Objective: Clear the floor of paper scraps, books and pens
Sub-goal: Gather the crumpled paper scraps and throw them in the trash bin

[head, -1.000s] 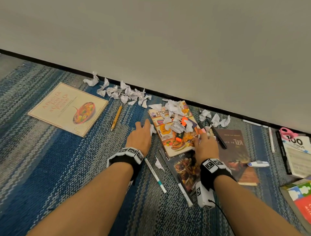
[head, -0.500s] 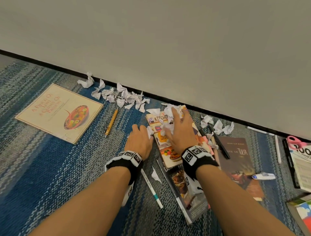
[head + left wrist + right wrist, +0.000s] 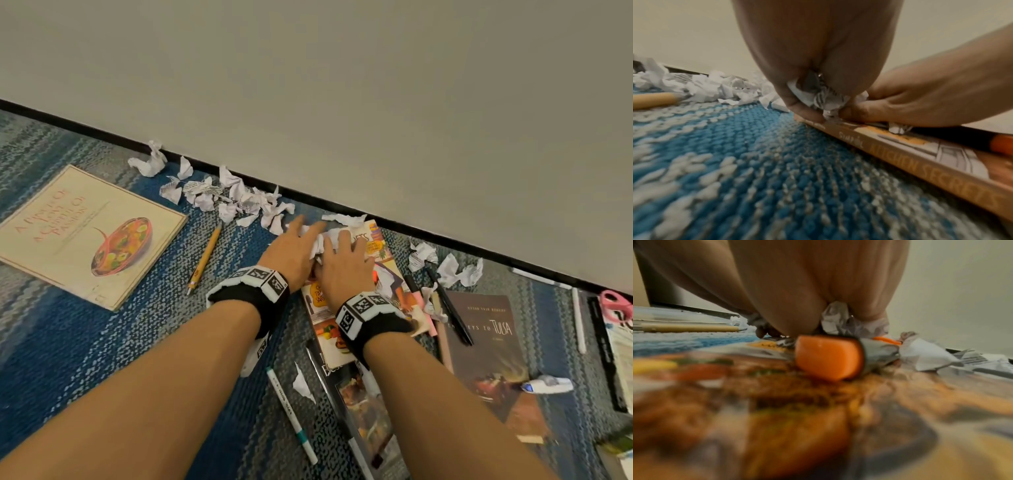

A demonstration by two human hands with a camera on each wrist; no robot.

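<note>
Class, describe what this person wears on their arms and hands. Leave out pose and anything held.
Both forearms are bare, without sleeves. The left wrist band and right wrist band are black, each topped with white blocks bearing black square code markings. No gloves on either hand.

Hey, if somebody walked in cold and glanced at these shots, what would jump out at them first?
Probably the left hand and right hand, pressed together over a wad of crumpled paper scraps at the far end of the Kitchen Secrets cookbook. Next, the trail of paper scraps along the black baseboard, left of the hands. Then the big cream cookbook lying flat on the blue carpet, far left.
</note>
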